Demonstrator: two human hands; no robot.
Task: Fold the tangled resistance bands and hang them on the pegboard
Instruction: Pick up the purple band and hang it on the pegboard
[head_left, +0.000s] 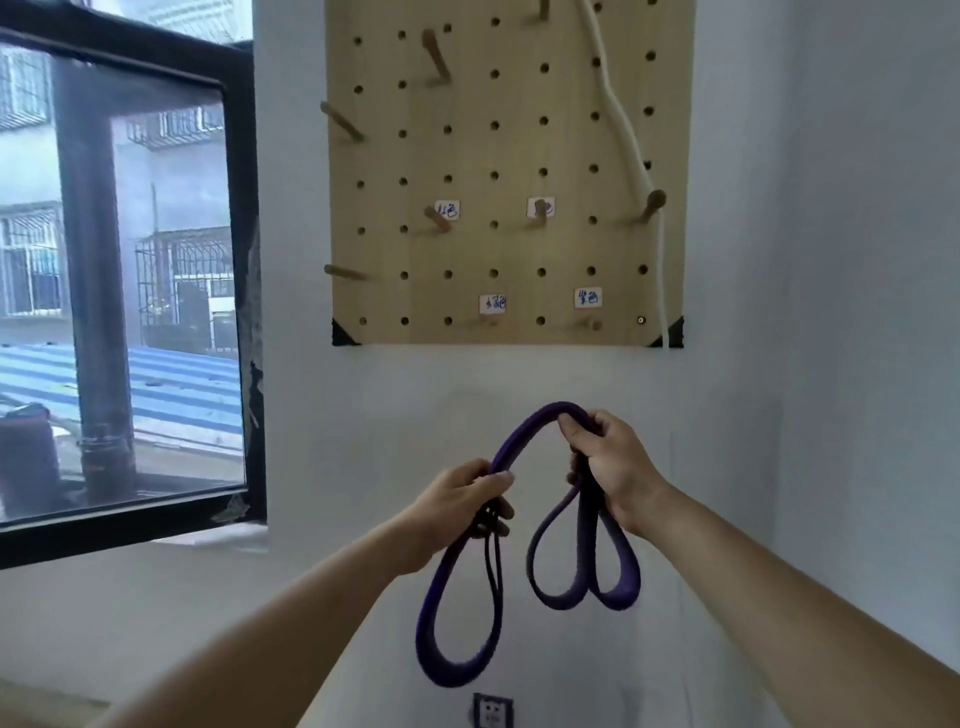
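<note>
A purple resistance band (524, 431) arches between my two hands below the wooden pegboard (509, 171) on the white wall. My left hand (462, 499) grips one bunch of the band, and a long loop hangs down from it. My right hand (608, 467) grips the other bunch, from which two shorter loops (582, 571) dangle. A thin dark strand hangs with the loop under my left hand. Several wooden pegs stick out of the board, some with small paper labels, such as the bottom right peg (589, 325).
A white cord (631, 150) hangs down the pegboard's right side past a peg (652, 205). A dark-framed window (124, 291) fills the left. A wall socket (493, 712) sits low on the wall beneath the band.
</note>
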